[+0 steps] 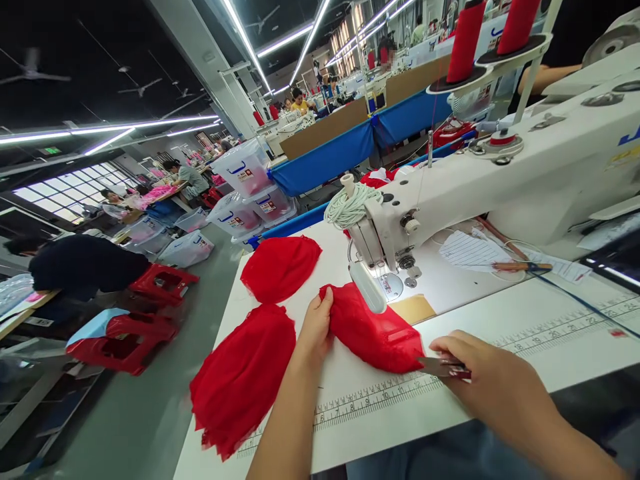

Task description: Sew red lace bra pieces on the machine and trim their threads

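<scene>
Your red piece [373,330] sits dead centre of the frame, right in front of the presser foot [411,272], and its long axis runs from upper left down to lower right, so one end is at each hand. Your left hand [316,328] is pinching the upper-left edge, fingers closed on the fabric, and it's the one actually on it. Your right hand [487,377] is at the lower-right tip, closed around what looks like small snips [443,367], with the blade tip just touching or just shy of the cloth, hard to say which. So the piece lies between your hands, a bit closer to the left one. Two more red stacks sit left of centre on the table [500,320], one higher [280,267], one lower [243,377], both clear of your hands
</scene>
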### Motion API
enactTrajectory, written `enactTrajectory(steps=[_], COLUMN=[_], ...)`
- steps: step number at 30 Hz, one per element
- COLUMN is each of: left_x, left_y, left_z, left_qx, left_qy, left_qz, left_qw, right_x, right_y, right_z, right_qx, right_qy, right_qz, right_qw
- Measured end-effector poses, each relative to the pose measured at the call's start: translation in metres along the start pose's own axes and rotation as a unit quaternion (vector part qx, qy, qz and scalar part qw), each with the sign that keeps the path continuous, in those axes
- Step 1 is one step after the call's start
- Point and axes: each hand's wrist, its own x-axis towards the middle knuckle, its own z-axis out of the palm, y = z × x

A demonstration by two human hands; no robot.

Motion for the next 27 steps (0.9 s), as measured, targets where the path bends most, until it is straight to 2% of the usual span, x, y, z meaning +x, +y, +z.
enactTrajectory(steps=[5,11,14,16,18,19,21,23,24,27], left_x=[0.003,0.004,0.0,-0.006,-0.014,-0.018,-0.026,-0.033,-0.035,-0.041], left_y=[-0.004,-0.003,0.0,0.002,0.004,0.005,0.005,0.005,0.005,0.004], left_z=[-0.003,-0.001,0.001,0.004,0.008,0.01,0.014,0.017,0.018,0.021], left_qx=[-0.012,-0.014,-0.009,0.002,0.028,0.045,0.072,0.083,0.085,0.087], left_qy=[0.003,-0.002,-0.017,-0.054,-0.132,-0.177,-0.247,-0.281,-0.291,-0.3], left_qz=[0.0,-0.001,-0.004,-0.021,-0.051,-0.064,-0.069,-0.055,-0.053,-0.062], left_qw=[1.0,1.0,1.0,0.998,0.989,0.981,0.964,0.955,0.951,0.948], right_x=[0.014,0.03,0.027,0.023,0.021,0.022,0.026,0.033,0.038,0.048], right_y=[0.002,-0.01,-0.011,-0.009,-0.006,-0.005,-0.005,-0.008,-0.01,-0.017], right_z=[0.004,-0.004,-0.003,-0.005,-0.009,-0.01,-0.013,-0.014,-0.014,-0.013], right_qx=[-0.025,-0.022,-0.034,-0.015,0.07,0.129,0.241,0.324,0.357,0.437], right_qy=[0.05,0.002,-0.002,-0.042,-0.098,-0.106,-0.067,-0.026,-0.032,-0.13], right_qz=[0.009,0.042,0.015,-0.027,-0.075,-0.086,-0.075,-0.028,-0.004,0.012], right_qw=[0.998,0.999,0.999,0.999,0.99,0.982,0.965,0.945,0.934,0.89])
